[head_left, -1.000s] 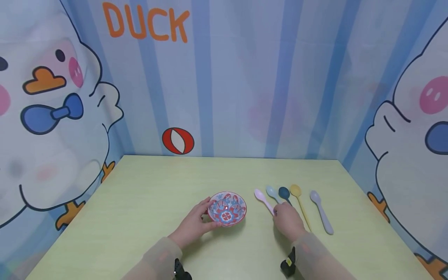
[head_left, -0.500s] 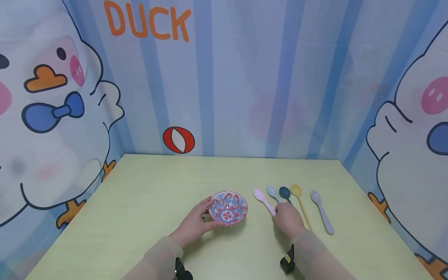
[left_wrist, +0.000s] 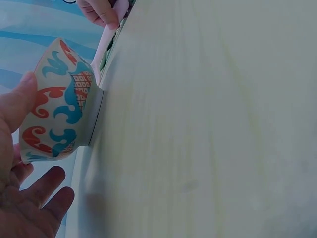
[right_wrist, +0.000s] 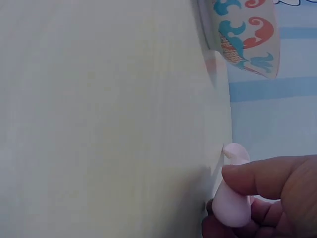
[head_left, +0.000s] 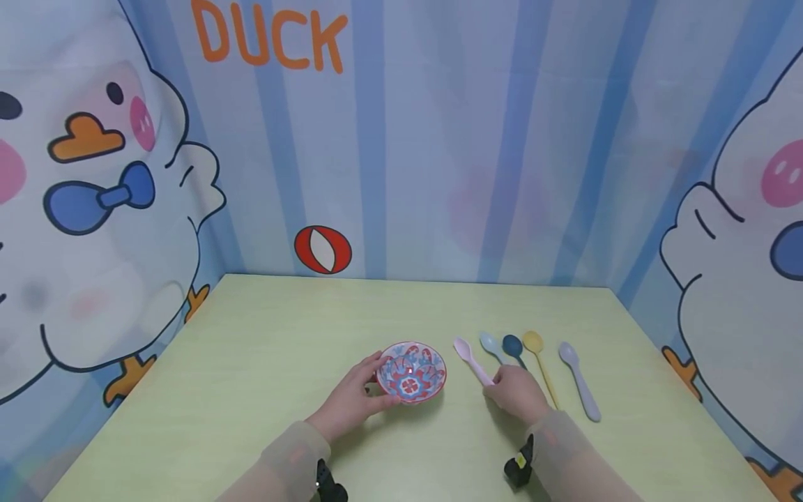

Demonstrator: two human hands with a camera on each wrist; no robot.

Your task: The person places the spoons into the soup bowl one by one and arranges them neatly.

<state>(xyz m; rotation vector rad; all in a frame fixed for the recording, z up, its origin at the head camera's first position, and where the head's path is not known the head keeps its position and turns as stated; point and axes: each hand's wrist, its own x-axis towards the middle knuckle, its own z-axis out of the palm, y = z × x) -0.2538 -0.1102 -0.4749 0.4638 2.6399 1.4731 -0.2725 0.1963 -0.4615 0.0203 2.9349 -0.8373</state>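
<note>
A small bowl (head_left: 412, 373) with a red and blue pattern stands upright on the table. My left hand (head_left: 351, 397) grips it by its left side, thumb at the near rim; the left wrist view shows the thumb against the bowl (left_wrist: 62, 106) and two fingers held away from it. To the bowl's right, my right hand (head_left: 519, 394) pinches a pink spoon (head_left: 472, 359) by its handle. In the right wrist view the thumb presses on the handle end of that spoon (right_wrist: 233, 206). The spoon's head points away from me, close to the tabletop.
Just beyond my right hand lie a light blue spoon (head_left: 492, 345), a dark blue spoon (head_left: 513, 346) and a yellow spoon (head_left: 541, 362). A lavender spoon (head_left: 580, 382) lies farther right on the table (head_left: 282, 335). A duck-print curtain (head_left: 426, 139) hangs behind.
The pink spoon has shifted slightly left with my right hand, away from the light blue one. My left hand stays on the bowl. The head view has drifted slightly.
</note>
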